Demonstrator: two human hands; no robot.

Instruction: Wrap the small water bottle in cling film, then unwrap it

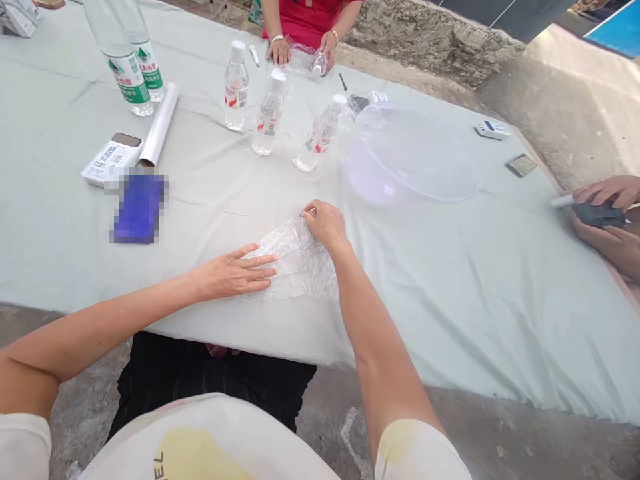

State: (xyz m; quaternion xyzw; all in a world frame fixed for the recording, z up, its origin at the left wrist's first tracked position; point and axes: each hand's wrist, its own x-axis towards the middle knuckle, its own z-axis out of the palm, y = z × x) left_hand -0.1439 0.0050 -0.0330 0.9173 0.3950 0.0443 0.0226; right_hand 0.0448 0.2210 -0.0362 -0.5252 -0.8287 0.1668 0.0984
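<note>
Pale cream T-shirt with yellow print (pixel 200 440) fills the lower edge of the frame; beyond it, crumpled clear plastic film (pixel 305 267) lies mid-frame on a pale green tablecloth (pixel 500 320). Left hand (pixel 233 272) rests open and flat on it, released; right hand (pixel 326 225) pinches its upper edge. Light, soft and likely clingy, it seems best held by that edge

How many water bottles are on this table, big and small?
Large green-labelled water bottles: 2
Small clear bottles: 4, one beside a co-worker's hand
Total: 6
</note>
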